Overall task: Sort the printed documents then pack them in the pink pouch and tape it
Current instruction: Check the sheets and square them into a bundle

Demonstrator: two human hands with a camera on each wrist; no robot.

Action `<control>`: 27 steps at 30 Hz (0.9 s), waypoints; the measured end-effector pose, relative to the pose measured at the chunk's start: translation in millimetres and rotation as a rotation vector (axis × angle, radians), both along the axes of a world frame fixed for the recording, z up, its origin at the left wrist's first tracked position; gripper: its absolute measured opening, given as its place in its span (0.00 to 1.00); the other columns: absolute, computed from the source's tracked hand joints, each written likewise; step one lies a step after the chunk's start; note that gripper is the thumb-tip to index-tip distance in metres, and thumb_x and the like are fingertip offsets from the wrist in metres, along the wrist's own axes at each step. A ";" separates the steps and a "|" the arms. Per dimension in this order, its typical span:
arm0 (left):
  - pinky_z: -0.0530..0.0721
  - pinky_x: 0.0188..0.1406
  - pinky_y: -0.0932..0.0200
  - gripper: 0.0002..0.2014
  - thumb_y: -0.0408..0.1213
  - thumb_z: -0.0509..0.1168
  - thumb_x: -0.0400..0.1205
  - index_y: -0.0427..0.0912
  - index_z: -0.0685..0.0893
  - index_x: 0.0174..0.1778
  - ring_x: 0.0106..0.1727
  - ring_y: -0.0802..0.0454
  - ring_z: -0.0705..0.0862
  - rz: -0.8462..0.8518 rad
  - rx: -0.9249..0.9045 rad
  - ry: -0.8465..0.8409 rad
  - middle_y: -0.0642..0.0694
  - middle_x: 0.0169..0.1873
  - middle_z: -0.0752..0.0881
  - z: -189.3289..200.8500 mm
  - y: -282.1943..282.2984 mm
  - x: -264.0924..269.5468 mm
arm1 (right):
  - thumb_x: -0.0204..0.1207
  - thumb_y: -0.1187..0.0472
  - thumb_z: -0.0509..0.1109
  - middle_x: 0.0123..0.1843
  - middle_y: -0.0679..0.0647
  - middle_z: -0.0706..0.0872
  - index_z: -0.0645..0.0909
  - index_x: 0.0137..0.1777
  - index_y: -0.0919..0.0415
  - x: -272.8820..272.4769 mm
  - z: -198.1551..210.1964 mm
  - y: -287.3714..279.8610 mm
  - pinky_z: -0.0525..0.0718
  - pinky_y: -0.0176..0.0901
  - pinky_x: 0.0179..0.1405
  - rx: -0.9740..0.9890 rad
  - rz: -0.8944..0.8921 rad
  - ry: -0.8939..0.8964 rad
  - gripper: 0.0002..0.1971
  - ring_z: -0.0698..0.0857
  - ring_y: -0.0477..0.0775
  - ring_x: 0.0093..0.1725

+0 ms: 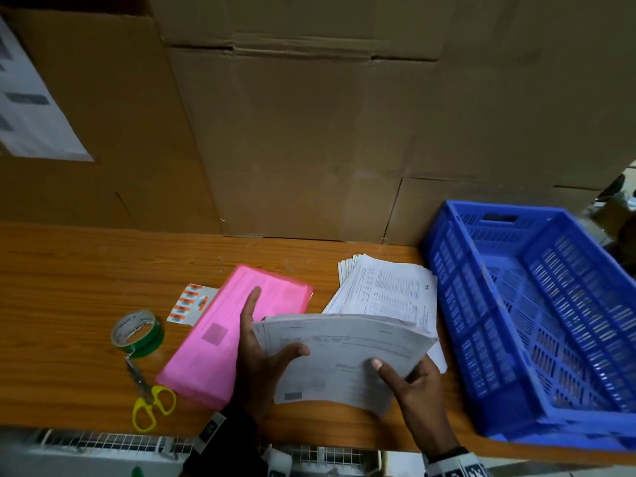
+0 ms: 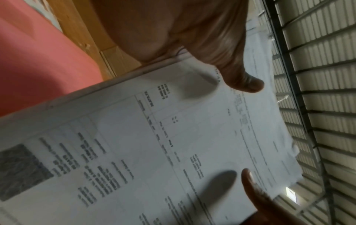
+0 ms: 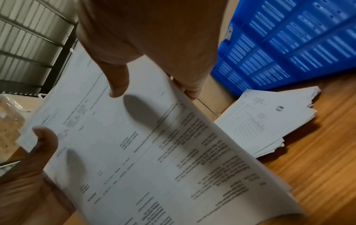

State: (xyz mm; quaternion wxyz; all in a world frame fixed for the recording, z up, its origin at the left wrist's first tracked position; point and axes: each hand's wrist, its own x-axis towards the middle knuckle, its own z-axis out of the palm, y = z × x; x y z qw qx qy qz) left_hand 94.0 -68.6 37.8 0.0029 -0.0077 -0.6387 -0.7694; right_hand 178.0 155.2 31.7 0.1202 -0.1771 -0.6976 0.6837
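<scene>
You are holding a sheaf (image 1: 344,352) of printed pages in both hands, lifted off the counter (image 1: 69,270) near its front edge. Your left hand (image 1: 258,359) is gripping the sheaf's left edge, thumb lying across the top page and the other fingers going underneath, with the index finger pointing away from you over the pouch (image 1: 241,325). Your right hand (image 1: 413,380) is gripping the right near corner, thumb pressing on top and fingers curling beneath, the forearm angling in from the lower right. The sheaf is bowing upward between the two grips. The pink pouch is lying flat on the counter just left of the sheaf, partly under your left hand. A second pile (image 1: 389,287) of pages is lying behind the sheaf, beside the blue crate (image 1: 447,304). Left of the pouch are sitting a tape roll (image 1: 137,333), scissors (image 1: 148,397) and a label strip (image 1: 187,304).
</scene>
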 end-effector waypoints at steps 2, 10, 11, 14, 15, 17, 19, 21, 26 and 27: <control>0.90 0.47 0.43 0.45 0.45 0.84 0.51 0.48 0.81 0.68 0.56 0.38 0.89 -0.059 -0.044 -0.026 0.40 0.53 0.91 1.5 2.7 2.5 | 0.65 0.63 0.83 0.53 0.48 0.94 0.85 0.58 0.58 -2.2 2.1 -2.3 0.90 0.39 0.45 -0.031 0.016 0.011 0.21 0.92 0.47 0.52; 0.87 0.34 0.64 0.16 0.34 0.84 0.61 0.47 0.90 0.43 0.43 0.53 0.92 0.000 -0.162 -0.031 0.53 0.38 0.93 18.7 14.8 11.3 | 0.71 0.71 0.80 0.46 0.48 0.94 0.87 0.52 0.60 -9.0 10.8 -10.3 0.88 0.33 0.39 -0.049 -0.036 0.051 0.12 0.92 0.48 0.47; 0.87 0.33 0.65 0.14 0.33 0.84 0.62 0.46 0.90 0.40 0.42 0.54 0.92 0.018 -0.168 -0.023 0.53 0.36 0.93 21.8 14.3 10.6 | 0.71 0.71 0.80 0.45 0.46 0.94 0.87 0.51 0.57 -7.9 15.6 -8.4 0.87 0.31 0.39 -0.037 -0.032 0.062 0.13 0.92 0.45 0.45; 0.89 0.35 0.58 0.20 0.43 0.82 0.57 0.42 0.89 0.42 0.41 0.52 0.92 0.021 -0.144 0.037 0.48 0.37 0.93 32.1 13.0 8.4 | 0.70 0.71 0.81 0.44 0.41 0.93 0.86 0.50 0.54 -4.6 28.2 -3.6 0.86 0.28 0.39 0.017 0.003 0.109 0.15 0.91 0.40 0.43; 0.90 0.36 0.54 0.22 0.46 0.81 0.56 0.41 0.89 0.42 0.42 0.50 0.92 0.021 -0.138 0.061 0.46 0.38 0.93 33.2 12.5 7.2 | 0.69 0.72 0.82 0.44 0.38 0.93 0.86 0.49 0.53 -4.3 30.0 -2.3 0.85 0.26 0.39 0.035 0.004 0.128 0.15 0.90 0.38 0.43; 0.90 0.37 0.51 0.23 0.48 0.80 0.57 0.40 0.88 0.44 0.42 0.48 0.92 0.005 -0.146 0.091 0.43 0.40 0.92 30.9 13.0 4.2 | 0.68 0.71 0.82 0.43 0.36 0.92 0.85 0.47 0.53 -4.5 28.7 1.1 0.84 0.26 0.38 0.042 0.003 0.133 0.15 0.90 0.37 0.42; 0.90 0.36 0.52 0.25 0.49 0.80 0.57 0.40 0.87 0.46 0.42 0.49 0.91 -0.021 -0.159 0.088 0.43 0.41 0.92 23.2 13.1 1.6 | 0.67 0.68 0.84 0.39 0.41 0.93 0.86 0.46 0.56 -5.1 22.3 4.6 0.86 0.32 0.36 0.042 0.021 0.093 0.12 0.90 0.39 0.39; 0.90 0.36 0.54 0.27 0.53 0.79 0.56 0.42 0.87 0.47 0.42 0.50 0.91 -0.074 -0.206 0.061 0.46 0.41 0.92 11.2 11.6 0.0 | 0.67 0.68 0.84 0.43 0.46 0.94 0.87 0.50 0.58 -5.6 11.2 9.3 0.87 0.34 0.38 -0.002 0.036 0.044 0.13 0.91 0.42 0.42; 0.91 0.46 0.41 0.42 0.64 0.84 0.46 0.41 0.88 0.51 0.49 0.44 0.92 -0.153 -0.176 -0.119 0.44 0.45 0.93 -17.6 6.7 1.0 | 0.70 0.73 0.80 0.50 0.53 0.95 0.87 0.56 0.62 -6.1 -5.6 21.0 0.89 0.37 0.43 -0.100 0.118 -0.060 0.16 0.93 0.53 0.51; 0.90 0.47 0.40 0.44 0.63 0.85 0.46 0.40 0.86 0.53 0.50 0.42 0.91 -0.165 -0.138 -0.145 0.41 0.46 0.92 -19.4 6.3 1.1 | 0.69 0.73 0.80 0.50 0.54 0.95 0.87 0.56 0.62 -7.1 -7.5 21.8 0.89 0.38 0.43 -0.102 0.124 -0.077 0.16 0.93 0.55 0.51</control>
